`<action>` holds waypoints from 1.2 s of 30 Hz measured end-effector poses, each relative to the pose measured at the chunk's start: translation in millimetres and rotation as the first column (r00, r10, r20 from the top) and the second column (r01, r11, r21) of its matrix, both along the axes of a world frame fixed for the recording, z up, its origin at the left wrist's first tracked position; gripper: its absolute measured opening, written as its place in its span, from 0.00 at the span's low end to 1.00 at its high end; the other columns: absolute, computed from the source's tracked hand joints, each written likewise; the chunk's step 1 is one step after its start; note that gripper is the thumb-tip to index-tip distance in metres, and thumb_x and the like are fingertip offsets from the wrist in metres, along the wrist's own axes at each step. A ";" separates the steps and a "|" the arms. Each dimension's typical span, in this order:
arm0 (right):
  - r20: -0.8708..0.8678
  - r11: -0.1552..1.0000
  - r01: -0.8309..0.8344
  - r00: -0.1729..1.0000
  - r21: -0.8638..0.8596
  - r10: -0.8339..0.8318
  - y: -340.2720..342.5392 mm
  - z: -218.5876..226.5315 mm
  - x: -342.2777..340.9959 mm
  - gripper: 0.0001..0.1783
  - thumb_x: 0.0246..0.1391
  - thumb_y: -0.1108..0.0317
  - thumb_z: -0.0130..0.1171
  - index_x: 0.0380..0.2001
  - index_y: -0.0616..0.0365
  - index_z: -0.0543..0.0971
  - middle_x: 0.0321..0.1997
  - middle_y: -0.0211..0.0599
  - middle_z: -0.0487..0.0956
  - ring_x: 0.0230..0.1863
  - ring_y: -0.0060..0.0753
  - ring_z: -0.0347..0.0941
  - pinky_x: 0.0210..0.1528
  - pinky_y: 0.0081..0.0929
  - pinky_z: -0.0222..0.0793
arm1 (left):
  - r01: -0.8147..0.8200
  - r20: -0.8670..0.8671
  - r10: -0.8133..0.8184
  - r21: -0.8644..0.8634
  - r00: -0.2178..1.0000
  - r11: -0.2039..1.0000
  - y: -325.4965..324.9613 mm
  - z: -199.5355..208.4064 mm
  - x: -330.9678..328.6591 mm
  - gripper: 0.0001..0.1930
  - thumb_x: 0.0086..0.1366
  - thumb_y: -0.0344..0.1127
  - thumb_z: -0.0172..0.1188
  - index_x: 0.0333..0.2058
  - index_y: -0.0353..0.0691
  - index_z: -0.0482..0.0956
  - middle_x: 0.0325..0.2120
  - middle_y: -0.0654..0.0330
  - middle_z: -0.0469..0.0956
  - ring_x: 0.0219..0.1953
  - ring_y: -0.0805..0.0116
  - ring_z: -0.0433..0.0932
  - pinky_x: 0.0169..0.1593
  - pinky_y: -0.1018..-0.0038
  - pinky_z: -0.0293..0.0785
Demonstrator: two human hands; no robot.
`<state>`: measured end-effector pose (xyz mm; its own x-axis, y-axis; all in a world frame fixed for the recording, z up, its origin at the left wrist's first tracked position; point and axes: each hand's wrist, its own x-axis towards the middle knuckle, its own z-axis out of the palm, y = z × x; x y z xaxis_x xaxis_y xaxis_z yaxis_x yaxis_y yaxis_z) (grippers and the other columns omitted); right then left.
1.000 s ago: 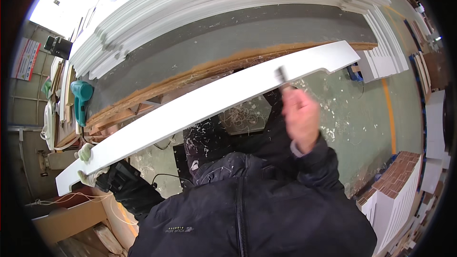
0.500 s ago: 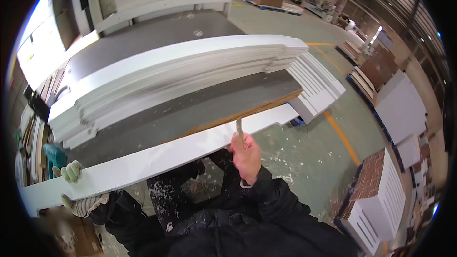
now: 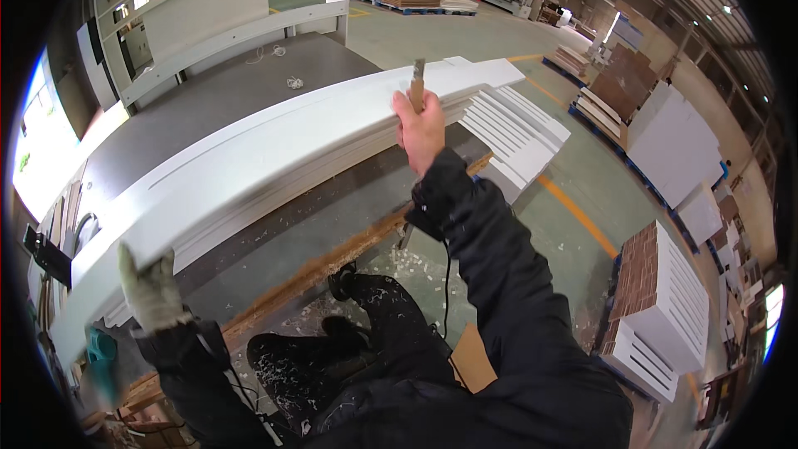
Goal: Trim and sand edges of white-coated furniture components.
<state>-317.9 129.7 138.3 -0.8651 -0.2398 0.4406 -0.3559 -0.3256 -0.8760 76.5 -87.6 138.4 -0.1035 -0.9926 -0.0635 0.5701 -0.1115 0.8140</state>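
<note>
A long white board (image 3: 274,129) lies along the top of a stack of similar white boards (image 3: 249,208). My left hand (image 3: 154,291), in a pale work glove, is closed around the board's near edge towards its left end, partly blurred. My bare right hand (image 3: 422,129) is at the near edge farther right. It grips a short flat-bladed tool (image 3: 418,87) with a brownish handle, its blade pointing up. Whether the right fingers also press on the board, I cannot tell.
The stack rests on a dark grey workbench (image 3: 349,170) with a worn brown front edge. White slatted panels (image 3: 519,137) stand at its right end. A teal tool (image 3: 101,353) is at lower left. Scraps litter the floor (image 3: 416,270). More slatted panels (image 3: 657,316) stand at the right.
The white board has gone from across my lap up and away onto the stack. Both hands moved forward with it, the right one still holding the flat-bladed tool. The view has shifted.
</note>
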 end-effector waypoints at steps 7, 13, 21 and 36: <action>-0.202 0.921 0.173 0.974 0.349 -0.107 -74.0 -62.2 -132.0 0.26 0.65 0.50 0.55 0.51 0.64 0.72 0.43 0.47 0.76 0.39 0.41 0.72 0.40 0.37 0.66 | 0.375 0.301 -0.489 0.364 0.819 0.852 -65.0 -27.1 -70.4 0.51 0.59 0.80 0.46 0.48 0.25 0.75 0.12 0.70 0.63 0.11 0.79 0.60 0.12 0.79 0.59; -0.108 0.977 -0.028 0.993 0.211 0.051 -18.0 -76.5 -152.1 0.21 0.69 0.61 0.53 0.59 0.61 0.72 0.36 0.33 0.76 0.37 0.27 0.72 0.37 0.26 0.69 | 0.400 0.442 -0.626 0.502 0.643 0.766 -14.8 11.0 -126.8 0.51 0.57 0.84 0.39 0.47 0.34 0.76 0.15 0.72 0.62 0.19 0.77 0.63 0.21 0.80 0.64; -0.332 0.792 -0.079 0.880 0.605 0.341 1.4 -142.7 -54.8 0.17 0.67 0.60 0.57 0.49 0.63 0.76 0.30 0.34 0.77 0.31 0.24 0.70 0.37 0.27 0.71 | 0.435 0.499 -0.513 0.274 0.698 0.858 -49.4 1.9 -88.8 0.37 0.71 0.70 0.39 0.39 0.37 0.77 0.15 0.67 0.74 0.14 0.78 0.68 0.12 0.77 0.64; -0.314 0.649 -0.008 0.870 0.761 0.380 3.2 -162.1 -20.1 0.15 0.57 0.63 0.65 0.45 0.57 0.79 0.29 0.49 0.81 0.28 0.51 0.81 0.32 0.36 0.76 | 0.937 0.717 0.607 0.220 -0.343 0.270 -224.8 48.2 -251.3 0.29 0.61 0.55 0.67 0.47 0.33 0.79 0.36 0.47 0.83 0.40 0.49 0.81 0.46 0.61 0.77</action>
